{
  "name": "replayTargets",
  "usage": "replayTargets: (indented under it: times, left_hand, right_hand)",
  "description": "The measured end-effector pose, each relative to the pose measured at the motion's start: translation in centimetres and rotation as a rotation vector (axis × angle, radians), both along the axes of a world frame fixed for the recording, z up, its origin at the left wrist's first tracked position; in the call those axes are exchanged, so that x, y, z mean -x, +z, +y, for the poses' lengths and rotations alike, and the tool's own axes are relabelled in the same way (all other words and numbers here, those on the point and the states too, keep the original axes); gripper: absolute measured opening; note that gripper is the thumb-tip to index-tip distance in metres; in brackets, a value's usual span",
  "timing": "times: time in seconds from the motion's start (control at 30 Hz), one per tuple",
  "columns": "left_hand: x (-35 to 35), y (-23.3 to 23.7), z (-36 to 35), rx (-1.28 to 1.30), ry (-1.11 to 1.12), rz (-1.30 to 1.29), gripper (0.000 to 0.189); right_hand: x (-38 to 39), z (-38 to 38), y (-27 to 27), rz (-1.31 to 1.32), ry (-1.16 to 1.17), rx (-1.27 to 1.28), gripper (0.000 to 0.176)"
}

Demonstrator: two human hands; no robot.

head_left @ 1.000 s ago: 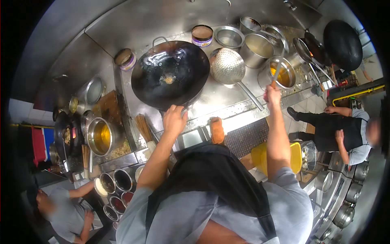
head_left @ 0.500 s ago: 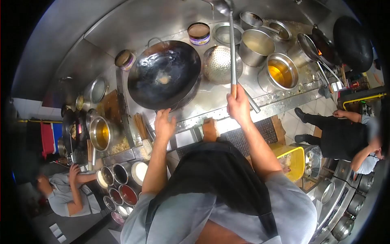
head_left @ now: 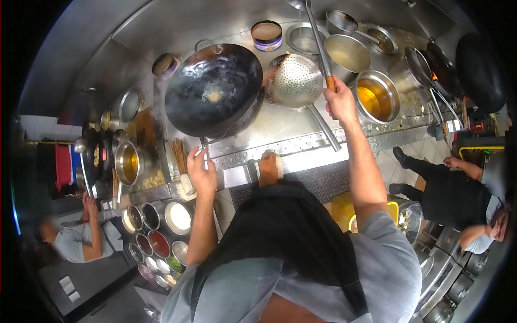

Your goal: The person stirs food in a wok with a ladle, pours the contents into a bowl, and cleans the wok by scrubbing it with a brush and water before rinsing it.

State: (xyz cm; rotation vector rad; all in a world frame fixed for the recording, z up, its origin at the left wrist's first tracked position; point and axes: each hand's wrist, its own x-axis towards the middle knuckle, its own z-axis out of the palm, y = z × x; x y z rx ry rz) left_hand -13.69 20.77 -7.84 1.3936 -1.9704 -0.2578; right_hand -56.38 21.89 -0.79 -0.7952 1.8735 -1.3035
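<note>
Worktop of shiny grey stainless steel spans the head view, the far wall being 12 o'clock. On its left part sits a wide, round, black metal wok with a loop handle at its 12 o'clock rim. At the wok's 3 o'clock, just beside it, lies a round, perforated, silver metal skimmer, its handle pointing to 5 o'clock. A long silver metal ladle with an orange-brown end slants toward 11 o'clock. A deep silver metal pot of cloudy liquid stands at the skimmer's 2 o'clock, and a silver metal pot of golden liquid at its 3 o'clock.

The right hand has its grip wrapped around the ladle's end. The left hand is at the wok's 6 o'clock, fingers bent near the rim; whether its grip holds anything, I cannot tell.

Near it, at the wok's 7 o'clock, stands a bundle of thin tan sticks. A pale foamy patch marks the wok's middle.
</note>
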Motion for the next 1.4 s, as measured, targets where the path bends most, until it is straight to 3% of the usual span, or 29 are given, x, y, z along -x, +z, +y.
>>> replayTargets:
  times: [0.3,0.4,0.43,0.57,0.6,0.63,0.7,0.73,0.8,0.83,0.9,1.03,1.1,1.17,1.2,1.3,1.4]
  left_hand:
    - [-1.2,0.6,1.9,-0.009,0.066,0.006,0.027]
    - [-2.0,0.4,3.1,-0.022,0.11,-0.035,0.027]
    - [-2.1,0.2,3.7,-0.05,0.123,-0.032,0.027]
    - [-3.3,-0.4,7.2,-0.193,0.215,-0.034,0.028]
    - [-3.8,-0.7,8.0,-0.236,0.253,-0.008,0.028]
    - [-4.0,-0.7,8.7,-0.238,0.274,-0.008,0.028]
    - [-4.4,-0.8,10.1,-0.215,0.258,-0.052,0.027]
    - [-4.6,-0.8,10.6,-0.233,0.269,-0.032,0.026]
    - [-4.9,-0.9,11.3,-0.247,0.279,0.001,0.026]
    - [-5.0,-1.0,11.4,-0.25,0.274,0.037,0.026]
    - [-5.0,-1.2,11.0,-0.247,0.287,0.066,0.026]
    - [-4.7,-1.3,7.7,-0.177,0.136,0.119,0.025]
    - [-4.1,-1.2,5.5,-0.226,0.038,0.215,0.026]
    - [-3.1,-1.1,2.8,-0.171,-0.03,0.187,0.026]
    - [-2.5,-1.0,1.4,-0.116,-0.101,0.148,0.027]
    - [0.0,-0.4,-2.0,-0.025,-0.103,0.029,0.029]
    - [0.9,-0.8,-4.0,-0.188,-0.111,-0.099,0.031]
  right_hand:
    - [1.5,-0.7,-1.8,0.012,0.02,-0.004,0.05]
    - [3.2,-0.9,-8.3,0.43,0.036,-0.106,0.043]
    - [4.2,-1.7,-9.3,0.434,0.056,-0.104,0.043]
    - [9.0,-8.8,-15.4,0.754,0.038,-0.339,0.032]
    - [8.4,-10.3,-12.8,0.542,0.038,-0.469,0.031]
    - [9.2,-12.3,-14.5,0.544,0.059,-0.465,0.031]
    - [13.8,-17.4,-20.0,0.779,0.332,-0.583,0.021]
    - [15.4,-19.5,-20.8,0.782,0.351,-0.581,0.021]
    - [16.8,-21.8,-21.8,-0.718,0.082,-0.216,0.009]
    - [16.4,-21.7,-20.8,-0.713,0.091,-0.22,0.009]
    - [15.5,-20.2,-16.6,-1.322,-0.073,0.034,0.009]
    - [11.9,-13.9,-10.6,-1.44,0.048,0.142,0.01]
    - [11.0,-10.8,-7.1,-1.369,0.095,0.158,0.009]
    - [8.9,-7.4,-2.2,-1.313,0.064,0.152,0.019]
    - [8.3,-5.9,-0.8,-1.302,0.074,0.177,0.035]
    - [4.7,-0.7,3.9,-1.357,0.166,0.169,0.044]
    - [0.3,4.1,6.9,-1.439,0.191,0.19,0.053]
